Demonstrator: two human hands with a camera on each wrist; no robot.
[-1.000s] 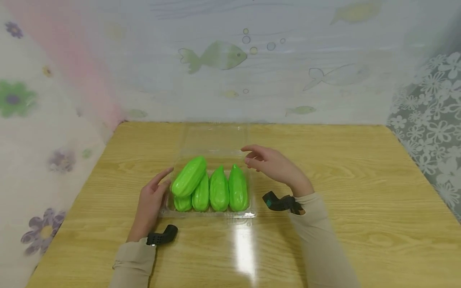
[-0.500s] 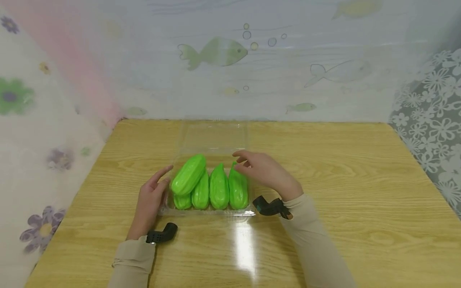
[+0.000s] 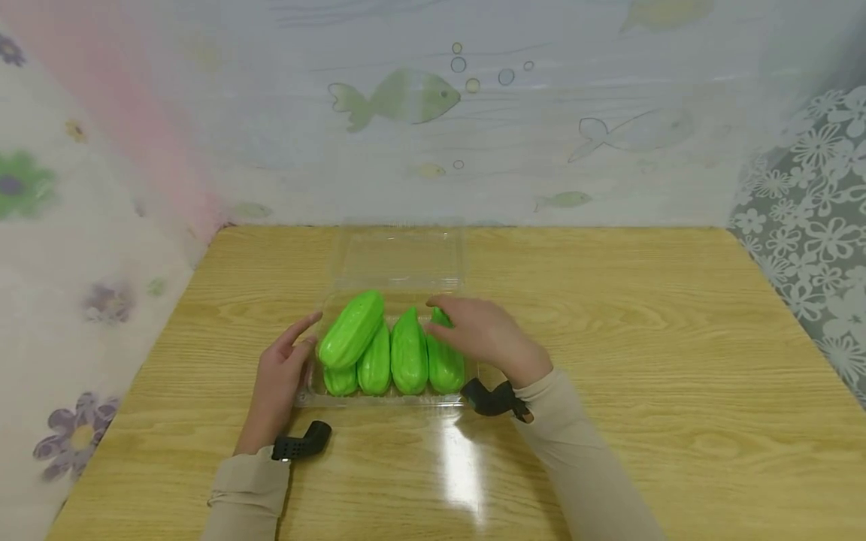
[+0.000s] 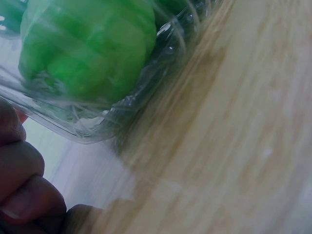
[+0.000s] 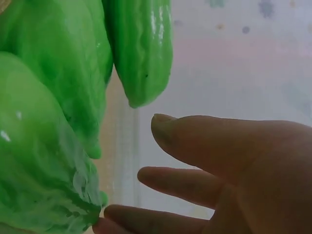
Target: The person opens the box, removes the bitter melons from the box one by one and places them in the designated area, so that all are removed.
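Note:
A clear plastic clamshell box (image 3: 399, 401) lies on the table with its lid folded back, holding several glossy, ridged green gourds. One gourd (image 3: 352, 329) lies slantwise on top of the others at the left. My left hand (image 3: 279, 376) is at the box's left side, index finger and thumb spread along the edge; its other fingers (image 4: 22, 165) look bent beside the box wall in the left wrist view. Over the pointed tip of the rightmost gourd (image 3: 445, 364) is my right hand (image 3: 480, 330), thumb and fingers apart. In the right wrist view nothing lies between the thumb (image 5: 195, 139) and fingers.
The box's see-through lid (image 3: 402, 255) lies behind it, toward the back wall (image 3: 528, 173). Wood-grain table surface (image 3: 643, 361) stretches to the right. Black wrist cameras (image 3: 304, 441) sit at both cuffs, and the right one is near the box's front right corner.
My right hand has moved left and a little toward me, from beyond the box's right edge to over the rightmost gourd. My left hand has hardly moved.

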